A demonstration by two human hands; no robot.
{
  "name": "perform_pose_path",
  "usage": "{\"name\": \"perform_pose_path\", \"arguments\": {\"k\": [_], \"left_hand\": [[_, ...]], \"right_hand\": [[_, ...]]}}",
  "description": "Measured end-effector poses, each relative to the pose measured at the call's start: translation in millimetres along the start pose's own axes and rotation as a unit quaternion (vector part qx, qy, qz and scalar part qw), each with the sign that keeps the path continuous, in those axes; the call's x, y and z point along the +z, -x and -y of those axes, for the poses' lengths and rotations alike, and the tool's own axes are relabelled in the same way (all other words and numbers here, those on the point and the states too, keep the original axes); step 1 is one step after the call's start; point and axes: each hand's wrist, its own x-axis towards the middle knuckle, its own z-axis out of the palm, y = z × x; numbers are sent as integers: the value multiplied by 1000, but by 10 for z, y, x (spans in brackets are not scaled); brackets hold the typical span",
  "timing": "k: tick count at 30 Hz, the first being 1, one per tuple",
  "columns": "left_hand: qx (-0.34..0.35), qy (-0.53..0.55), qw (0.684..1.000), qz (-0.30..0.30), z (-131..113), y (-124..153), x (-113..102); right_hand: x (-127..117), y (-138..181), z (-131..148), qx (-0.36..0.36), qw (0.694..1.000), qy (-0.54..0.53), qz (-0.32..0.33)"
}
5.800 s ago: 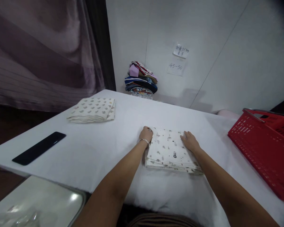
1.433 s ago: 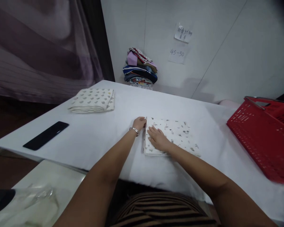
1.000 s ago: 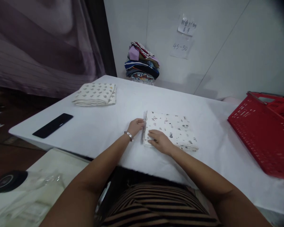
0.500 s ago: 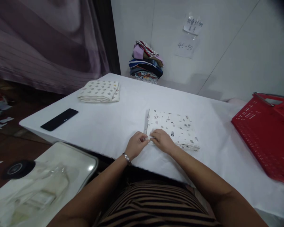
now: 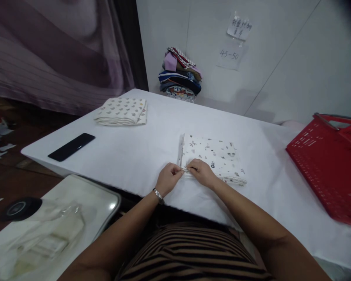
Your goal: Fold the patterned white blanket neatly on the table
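Hands: left hand (image 5: 168, 178) and right hand (image 5: 201, 172) both pinch near corner of folded cloth (image 5: 219, 156).

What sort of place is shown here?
Probably a small workroom for folding textiles: a folded printed cloth on a white table, a stack of fabrics behind it, a red basket.

wall (image 5: 280, 70): white, 2 notes (image 5: 239, 28) | curtain (image 5: 61, 58): purple | table (image 5: 134, 152): white | floor (image 5: 32, 132): dark

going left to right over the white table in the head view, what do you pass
black phone → spotted folded cloth → left hand → printed folded cloth → red basket
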Motion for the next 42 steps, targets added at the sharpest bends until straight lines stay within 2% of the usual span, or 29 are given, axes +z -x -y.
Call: {"name": "perform_pose_path", "arguments": {"k": [10, 16, 20, 26, 31, 42], "left_hand": [[-15, -46, 999, 0, -66, -146, 7], [-92, 74, 992, 41, -128, -202, -2], [-115, 119, 985, 55, -151, -190, -23], [-39, 82, 996, 13, -28, -12, -42], [22, 36, 999, 17, 66, 80, 8], [8, 128, 992, -10, 39, 70, 42]], "right_hand": [[-10, 22, 65, -19, 999, 47, 16], [3, 30, 100, -16, 993, 112, 31], [-10, 15, 85, -9, 990, 136, 39], [-158, 60, 141, -16, 994, 106, 23], [-94, 92, 181, -25, 984, 155, 79], [1, 91, 204, -26, 983, 164, 76]]}}
